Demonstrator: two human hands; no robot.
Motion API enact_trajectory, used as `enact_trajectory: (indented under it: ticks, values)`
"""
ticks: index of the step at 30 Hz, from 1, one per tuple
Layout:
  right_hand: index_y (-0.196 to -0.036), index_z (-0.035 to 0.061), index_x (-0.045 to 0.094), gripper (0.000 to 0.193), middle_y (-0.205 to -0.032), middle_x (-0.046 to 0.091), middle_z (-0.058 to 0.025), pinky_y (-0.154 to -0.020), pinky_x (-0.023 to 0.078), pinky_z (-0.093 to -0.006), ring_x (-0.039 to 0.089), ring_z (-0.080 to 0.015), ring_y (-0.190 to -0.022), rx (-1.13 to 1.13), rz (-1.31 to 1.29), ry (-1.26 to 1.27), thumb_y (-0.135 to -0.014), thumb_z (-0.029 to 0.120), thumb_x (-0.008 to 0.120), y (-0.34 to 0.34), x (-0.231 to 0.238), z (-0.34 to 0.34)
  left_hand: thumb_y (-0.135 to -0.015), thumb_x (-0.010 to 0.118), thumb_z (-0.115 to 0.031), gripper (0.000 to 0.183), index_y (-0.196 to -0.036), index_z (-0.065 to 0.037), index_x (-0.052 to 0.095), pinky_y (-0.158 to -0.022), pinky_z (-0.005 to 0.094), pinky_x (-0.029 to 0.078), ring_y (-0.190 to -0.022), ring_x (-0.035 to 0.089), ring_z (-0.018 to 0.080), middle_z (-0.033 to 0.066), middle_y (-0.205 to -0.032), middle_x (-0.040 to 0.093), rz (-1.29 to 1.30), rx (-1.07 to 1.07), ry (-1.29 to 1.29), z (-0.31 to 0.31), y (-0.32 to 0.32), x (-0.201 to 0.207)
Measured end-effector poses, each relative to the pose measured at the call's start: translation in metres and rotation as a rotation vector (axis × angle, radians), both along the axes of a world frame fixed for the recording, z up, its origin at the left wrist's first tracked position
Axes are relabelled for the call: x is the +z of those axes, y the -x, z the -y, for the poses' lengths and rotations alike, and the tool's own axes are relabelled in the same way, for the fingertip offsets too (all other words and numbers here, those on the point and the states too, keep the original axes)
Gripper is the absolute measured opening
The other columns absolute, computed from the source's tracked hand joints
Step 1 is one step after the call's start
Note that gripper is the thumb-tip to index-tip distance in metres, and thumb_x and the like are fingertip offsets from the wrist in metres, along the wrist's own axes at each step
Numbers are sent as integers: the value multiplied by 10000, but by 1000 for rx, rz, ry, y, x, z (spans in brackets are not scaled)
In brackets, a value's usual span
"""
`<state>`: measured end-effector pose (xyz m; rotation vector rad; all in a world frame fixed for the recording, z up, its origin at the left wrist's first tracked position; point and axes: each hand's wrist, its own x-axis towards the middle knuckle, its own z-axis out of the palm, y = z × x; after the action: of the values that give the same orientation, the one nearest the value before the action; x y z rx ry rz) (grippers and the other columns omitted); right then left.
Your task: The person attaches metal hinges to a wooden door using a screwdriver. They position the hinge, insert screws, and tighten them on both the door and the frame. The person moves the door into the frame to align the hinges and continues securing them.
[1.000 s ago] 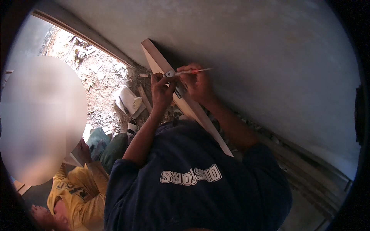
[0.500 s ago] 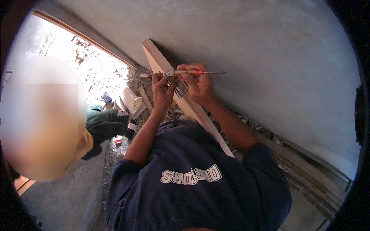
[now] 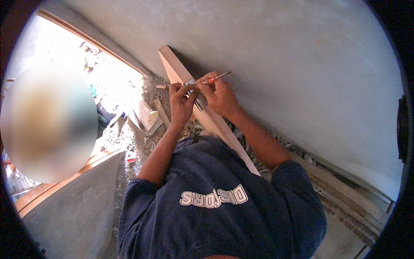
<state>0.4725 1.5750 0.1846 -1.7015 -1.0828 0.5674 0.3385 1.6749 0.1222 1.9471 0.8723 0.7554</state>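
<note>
A long pale timber (image 3: 224,129) leans at a slant between me and the grey wall. On its face, near the upper part, sits a metal hinge (image 3: 199,104). My left hand (image 3: 182,105) is at the hinge's left side, thumb and fingers pinched together; whatever lies between them is too small to make out. My right hand (image 3: 222,97) is closed around a screwdriver (image 3: 222,75) with a red part on its handle. Its metal shaft points up and right, away from the timber, and the fingers cover most of the handle. Both hands are close together over the hinge.
Along the far side and right runs the grey wall (image 3: 293,64). Bright light fills a doorway with a wooden frame (image 3: 99,45) at left, where another person (image 3: 49,125) is. Wood scraps (image 3: 148,116) and rubble lie beyond my left arm. Planks (image 3: 340,185) lie along the wall's foot.
The screwdriver has tilted, its shaft now slanting upward, and sits lower in my right hand's fingers. My left hand has barely moved. The other person has shifted, their dark-clothed leg drawing away from me.
</note>
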Motion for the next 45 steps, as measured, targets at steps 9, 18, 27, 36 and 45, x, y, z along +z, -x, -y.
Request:
enact_trajectory:
  ticks: [9, 18, 27, 36, 45]
  values:
    - [-1137, 28, 499, 181, -1114, 687, -162, -848, 555, -357, 682, -190, -980, -50, -56, -403, -1026, 144, 581, 8, 14, -3, -845, 802, -171, 172, -991, -82, 786, -732, 323, 471, -881, 536, 197, 71, -981, 476, 0, 6, 51, 3, 3, 6]
    - [-1152, 30, 521, 193, -1104, 690, -157, -841, 550, -366, 698, -226, -948, 69, 140, -35, -1014, 145, 595, 0, 1, 0, -832, 807, -174, 189, -986, -68, 783, -731, 327, 471, -877, 537, 218, 88, -987, 487, 41, -10, 16, 3, 0, 1]
    - [-1250, 6, 480, 248, -1068, 671, -133, -833, 546, -336, 689, -182, -911, 41, 5, -239, -1051, 148, 519, -15, -23, -2, -850, 774, -133, 162, -993, -57, 775, -763, 326, 474, -903, 546, 219, 90, -1005, 496, 6, -5, 90, -3, -11, -13]
    - [-1497, 42, 339, 466, -1066, 651, -159, -870, 530, -378, 668, -223, -1001, 135, 67, 230, -1058, 126, 469, -28, 36, 49, -863, 781, -171, 270, -1106, -70, 721, -764, 362, 467, -918, 542, 232, 93, -1008, 471, 67, -32, 88, -4, -4, -5]
    - [-1469, 122, 490, 437, -1309, 634, -187, -980, 503, -425, 638, -317, -1179, 330, 293, 451, -1034, 142, 530, -57, 67, 53, -799, 850, -184, 344, -1095, -76, 711, -806, 394, 517, -940, 606, 282, 130, -1070, 535, 28, -43, -67, -4, 0, -2]
